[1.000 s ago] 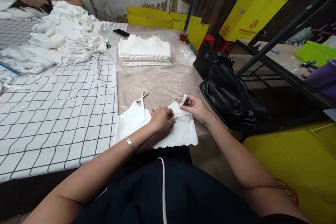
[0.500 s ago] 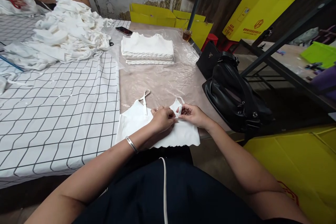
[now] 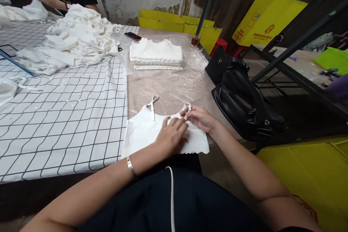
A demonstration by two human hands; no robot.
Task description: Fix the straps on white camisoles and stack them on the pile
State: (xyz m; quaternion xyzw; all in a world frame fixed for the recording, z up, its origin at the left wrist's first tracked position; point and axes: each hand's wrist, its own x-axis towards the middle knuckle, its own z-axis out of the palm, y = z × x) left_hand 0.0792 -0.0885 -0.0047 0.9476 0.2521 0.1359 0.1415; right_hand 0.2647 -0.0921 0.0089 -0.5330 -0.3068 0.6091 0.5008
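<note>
A small white camisole top with thin straps [image 3: 144, 132] is laid flat at the desk's [image 3: 168, 87] near edge. It is pressed down by the left hand [image 3: 172, 136], fingers flat together, while its right strap [image 3: 187, 108] is pinched by the right hand [image 3: 199, 118].

The camisole [image 3: 144, 132] is plain white with a scalloped hem, like the folded stack [image 3: 157, 53] at twelve o'clock and the loose heap [image 3: 73, 41] at ten o'clock. The cloth [image 3: 59, 116] on the desk is white with a black grid; the sheet [image 3: 171, 87] beside it is clear over tan. The bag [image 3: 244, 105] at three o'clock is black, and the boxes [image 3: 268, 20] are yellow.
</note>
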